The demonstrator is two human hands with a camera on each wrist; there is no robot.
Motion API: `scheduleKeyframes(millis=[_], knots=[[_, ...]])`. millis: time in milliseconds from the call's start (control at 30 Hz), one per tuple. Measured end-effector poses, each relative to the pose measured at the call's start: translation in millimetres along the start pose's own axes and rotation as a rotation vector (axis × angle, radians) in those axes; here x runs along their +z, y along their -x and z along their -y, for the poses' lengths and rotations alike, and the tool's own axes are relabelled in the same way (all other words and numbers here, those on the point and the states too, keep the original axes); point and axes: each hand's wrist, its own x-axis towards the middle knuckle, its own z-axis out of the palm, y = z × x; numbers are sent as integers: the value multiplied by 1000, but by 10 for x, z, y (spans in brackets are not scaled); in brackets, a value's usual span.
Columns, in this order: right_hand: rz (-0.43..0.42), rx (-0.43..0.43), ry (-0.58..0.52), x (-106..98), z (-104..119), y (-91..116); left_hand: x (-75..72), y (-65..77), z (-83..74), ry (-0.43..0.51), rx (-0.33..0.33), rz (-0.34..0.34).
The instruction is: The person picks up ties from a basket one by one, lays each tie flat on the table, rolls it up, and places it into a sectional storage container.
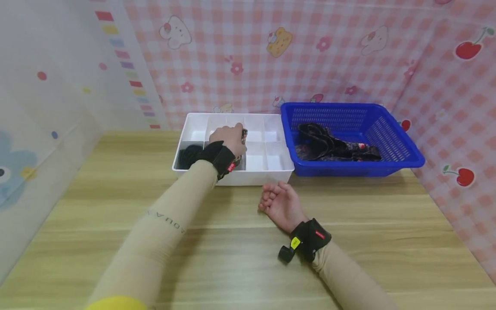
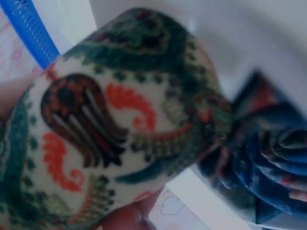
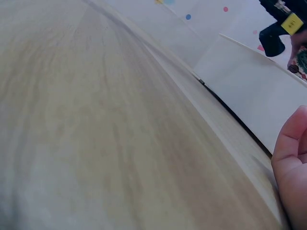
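Note:
My left hand (image 1: pixel 229 138) is over the white divided box (image 1: pixel 253 178), near its middle compartments. Its fingers and thumb grip a rolled patterned cloth (image 2: pixel 91 129), white with green borders and orange and dark tulip motifs. In the head view the hand mostly covers this roll. Beside it in the left wrist view lies a dark blue rolled cloth (image 2: pixel 273 163) in a compartment. Resting on the table before the box, my right hand (image 1: pixel 282 206) is palm up with fingers loosely curled and nothing in it.
A blue plastic basket (image 1: pixel 356 169) stands to the right of the box, with dark floral cloth pieces (image 1: pixel 329 144) inside. Dark cloth (image 1: pixel 188 156) fills the box's front left compartment. Pink checked sheeting (image 1: pixel 232 51) closes off the back of the wooden table (image 1: pixel 217 262).

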Motion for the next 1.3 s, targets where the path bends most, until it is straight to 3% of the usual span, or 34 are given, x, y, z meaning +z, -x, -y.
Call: scheduleKeyframes(millis=[167, 267, 533, 733, 900, 1033, 1133, 1200, 1300], knots=[[4, 6, 14, 5, 11, -6, -27, 11, -57, 38, -28, 102], [-2, 12, 15, 6, 8, -10, 2, 40, -38, 57, -46, 127], [-24, 14, 31, 18, 25, -8, 126, 28, -9, -67, -34, 52], [-22, 10, 25, 20, 27, 9, 304, -5, 22, -128, -30, 77], [5, 9, 32, 3, 19, -13, 408, -7, 44, -170, -26, 50], [-6, 4, 19, -2, 20, -18, 506, -151, 168, -120, 24, 79], [-14, 7, 18, 4, 5, -10, 452, -111, 308, 7, 89, 96], [-15, 8, 28, 4, -5, -6, 351, 34, 387, 86, 147, 46], [5, 0, 48, -3, 0, 2, 247, 284, 522, 149, 227, -110]])
